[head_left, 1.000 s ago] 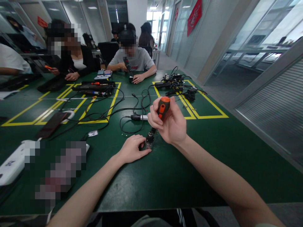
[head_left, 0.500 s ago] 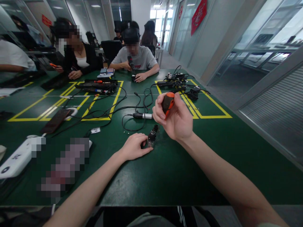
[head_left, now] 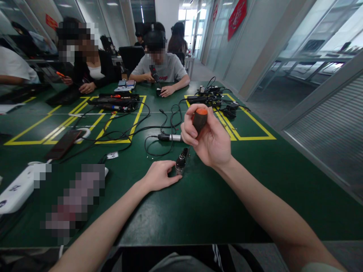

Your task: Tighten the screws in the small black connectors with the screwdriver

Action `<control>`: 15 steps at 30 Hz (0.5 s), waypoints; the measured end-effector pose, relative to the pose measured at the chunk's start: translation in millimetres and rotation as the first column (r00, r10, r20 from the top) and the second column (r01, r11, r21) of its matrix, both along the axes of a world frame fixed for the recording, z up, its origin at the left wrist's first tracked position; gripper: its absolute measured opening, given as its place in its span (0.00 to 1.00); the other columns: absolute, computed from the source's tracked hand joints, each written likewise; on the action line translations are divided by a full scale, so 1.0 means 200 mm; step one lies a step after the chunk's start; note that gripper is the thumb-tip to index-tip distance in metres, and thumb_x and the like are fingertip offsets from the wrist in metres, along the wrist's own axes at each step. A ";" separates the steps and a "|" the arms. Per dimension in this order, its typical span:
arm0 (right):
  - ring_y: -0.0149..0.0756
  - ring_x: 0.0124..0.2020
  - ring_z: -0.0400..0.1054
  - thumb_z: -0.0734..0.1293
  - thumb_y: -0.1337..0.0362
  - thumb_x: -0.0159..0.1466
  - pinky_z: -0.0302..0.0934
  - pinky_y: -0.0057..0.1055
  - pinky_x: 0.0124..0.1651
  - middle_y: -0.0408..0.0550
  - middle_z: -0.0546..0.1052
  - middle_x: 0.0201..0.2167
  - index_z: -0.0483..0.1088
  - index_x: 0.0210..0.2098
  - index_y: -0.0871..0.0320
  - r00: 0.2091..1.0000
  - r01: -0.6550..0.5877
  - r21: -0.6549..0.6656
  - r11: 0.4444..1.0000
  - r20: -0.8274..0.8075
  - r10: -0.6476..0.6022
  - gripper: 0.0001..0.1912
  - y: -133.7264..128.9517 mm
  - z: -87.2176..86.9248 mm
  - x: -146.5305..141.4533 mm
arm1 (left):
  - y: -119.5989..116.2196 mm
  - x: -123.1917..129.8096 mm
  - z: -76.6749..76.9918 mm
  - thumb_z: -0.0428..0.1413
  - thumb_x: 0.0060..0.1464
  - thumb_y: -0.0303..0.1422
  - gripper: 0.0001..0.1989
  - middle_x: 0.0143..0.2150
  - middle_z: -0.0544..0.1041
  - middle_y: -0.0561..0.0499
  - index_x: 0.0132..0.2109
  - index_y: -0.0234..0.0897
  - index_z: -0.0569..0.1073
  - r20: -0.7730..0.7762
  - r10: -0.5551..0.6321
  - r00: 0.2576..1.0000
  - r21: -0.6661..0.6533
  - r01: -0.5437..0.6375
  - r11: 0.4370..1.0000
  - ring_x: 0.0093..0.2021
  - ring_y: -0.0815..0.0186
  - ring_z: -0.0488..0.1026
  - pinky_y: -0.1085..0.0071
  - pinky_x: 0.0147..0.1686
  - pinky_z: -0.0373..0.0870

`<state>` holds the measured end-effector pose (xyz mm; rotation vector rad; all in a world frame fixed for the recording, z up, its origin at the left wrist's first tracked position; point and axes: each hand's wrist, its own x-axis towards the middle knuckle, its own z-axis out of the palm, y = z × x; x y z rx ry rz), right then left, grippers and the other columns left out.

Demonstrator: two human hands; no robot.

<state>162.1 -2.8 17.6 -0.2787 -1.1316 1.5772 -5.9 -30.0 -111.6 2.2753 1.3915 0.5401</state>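
Note:
My right hand [head_left: 208, 138] is wrapped round the black and orange handle of a screwdriver [head_left: 200, 120], raised above the table. Its shaft is hard to make out; a thin dark line runs down from the hand toward a small part. My left hand [head_left: 160, 175] rests on the green table and grips a small black and metallic part [head_left: 180, 163] between thumb and fingers. Just behind that part lies a black and silver cylindrical tool [head_left: 170, 138] with a cable.
Tangled black cables and adapters [head_left: 210, 96] lie at the back right. A black tray with tools [head_left: 116, 102], a dark phone [head_left: 64, 144] and a white power strip [head_left: 21, 189] are on the left. Across the table, a person [head_left: 163, 68] holds a power tool.
The screwdriver handle has tilted, with its orange end turned more toward me. The fingers of my right hand have shifted slightly round it. My left hand keeps its grip on the part.

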 end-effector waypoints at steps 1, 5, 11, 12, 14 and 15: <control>0.27 0.17 0.48 0.62 0.47 0.75 0.48 0.25 0.19 0.34 0.59 0.20 0.66 0.38 0.52 1.000 0.005 -0.006 1.000 0.004 -0.004 0.17 0.00 0.00 0.00 | 0.00 0.00 0.00 0.63 0.57 0.40 0.19 0.23 0.60 0.59 0.27 0.39 0.64 -0.002 0.001 1.000 -0.002 -0.001 1.000 0.23 0.71 0.57 0.71 0.27 0.50; 0.27 0.16 0.46 0.64 0.45 0.73 0.46 0.24 0.19 0.33 0.57 0.19 0.63 0.36 0.51 1.000 0.012 -0.005 1.000 0.010 -0.012 0.18 -0.01 0.00 0.00 | 0.00 0.00 0.00 0.62 0.57 0.42 0.18 0.22 0.61 0.59 0.28 0.39 0.65 -0.004 0.002 1.000 -0.014 -0.002 1.000 0.23 0.71 0.58 0.72 0.27 0.50; 0.27 0.18 0.49 0.65 0.43 0.72 0.49 0.25 0.19 0.35 0.60 0.20 0.60 0.33 0.52 0.999 -0.035 -0.031 0.999 -0.005 0.034 0.22 0.00 0.01 0.00 | 0.00 0.00 0.00 0.63 0.57 0.41 0.19 0.23 0.62 0.59 0.27 0.39 0.64 -0.005 0.008 1.000 -0.026 -0.008 1.000 0.23 0.71 0.58 0.72 0.27 0.50; 0.27 0.17 0.48 0.65 0.42 0.72 0.48 0.24 0.19 0.35 0.59 0.20 0.61 0.33 0.52 0.998 -0.052 -0.031 0.998 -0.022 0.051 0.22 0.00 0.01 0.00 | 0.00 0.00 0.00 0.63 0.57 0.41 0.19 0.23 0.61 0.59 0.27 0.39 0.64 -0.005 0.008 1.000 -0.029 -0.008 1.000 0.23 0.71 0.58 0.72 0.28 0.51; 0.26 0.17 0.46 0.65 0.43 0.72 0.46 0.23 0.18 0.34 0.57 0.19 0.62 0.34 0.52 0.995 -0.079 -0.009 0.997 -0.062 0.078 0.21 0.00 0.00 0.00 | 0.00 0.00 0.00 0.63 0.57 0.42 0.20 0.23 0.61 0.59 0.27 0.39 0.63 -0.004 0.010 1.000 -0.033 -0.010 0.999 0.24 0.71 0.58 0.71 0.28 0.50; 0.26 0.16 0.45 0.66 0.44 0.72 0.45 0.23 0.18 0.33 0.57 0.19 0.62 0.34 0.52 0.994 -0.080 0.009 0.997 -0.075 0.081 0.20 0.00 0.00 0.00 | 0.00 -0.01 0.00 0.63 0.57 0.42 0.20 0.23 0.61 0.59 0.27 0.39 0.63 -0.003 0.010 1.000 -0.034 -0.010 0.999 0.23 0.71 0.58 0.71 0.28 0.50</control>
